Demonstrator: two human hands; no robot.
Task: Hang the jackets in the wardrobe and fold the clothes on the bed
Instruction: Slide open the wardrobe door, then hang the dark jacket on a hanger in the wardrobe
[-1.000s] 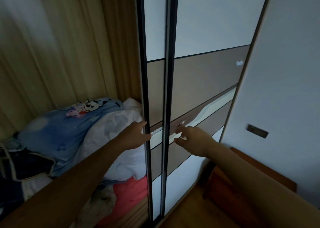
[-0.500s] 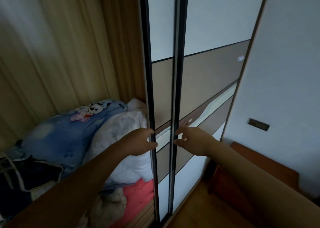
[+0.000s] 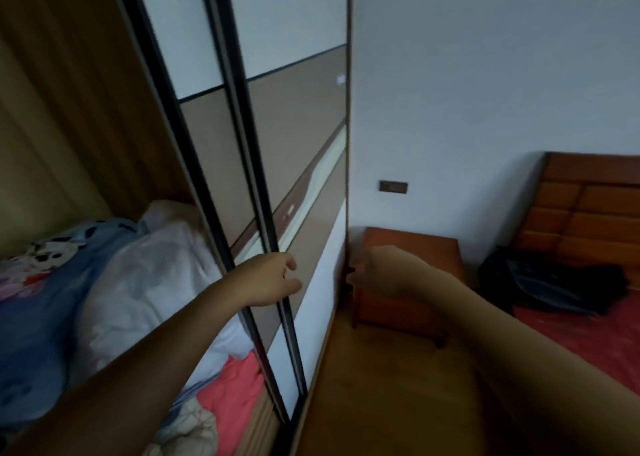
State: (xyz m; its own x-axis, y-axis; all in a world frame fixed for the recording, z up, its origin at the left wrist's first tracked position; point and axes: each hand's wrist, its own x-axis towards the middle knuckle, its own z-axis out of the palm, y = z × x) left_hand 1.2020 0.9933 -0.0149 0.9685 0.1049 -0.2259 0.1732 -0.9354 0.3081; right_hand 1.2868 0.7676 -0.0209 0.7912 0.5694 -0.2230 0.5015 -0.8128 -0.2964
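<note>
Right hand point(image 3: 377, 272): a second ago at the doors' middle frame, it is now at the right edge of the white-and-brown panelled sliding wardrobe doors point(image 3: 298, 136). Its fingers bend toward that edge; whether they grip it cannot be told.

Left hand point(image 3: 266, 279): lies against the black door frame point(image 3: 260, 178), fingers loosely bent, thumb apart, pinching nothing.

Left of the doors, heaped together: blue cartoon-print blanket point(image 3: 45, 310), white quilt point(image 3: 149, 282), coral-red bedding point(image 3: 235, 379).

Black jacket point(image 3: 554, 282): lies crumpled on the red-sheeted bed point(image 3: 588, 344), just below the orange-brown padded headboard point(image 3: 585, 202), well apart from the doors.

Reddish wooden nightstand point(image 3: 415, 247): stands between doors and bed on the wooden floor point(image 3: 381, 386).

Dark wall plate point(image 3: 393, 187): sits above the nightstand.
</note>
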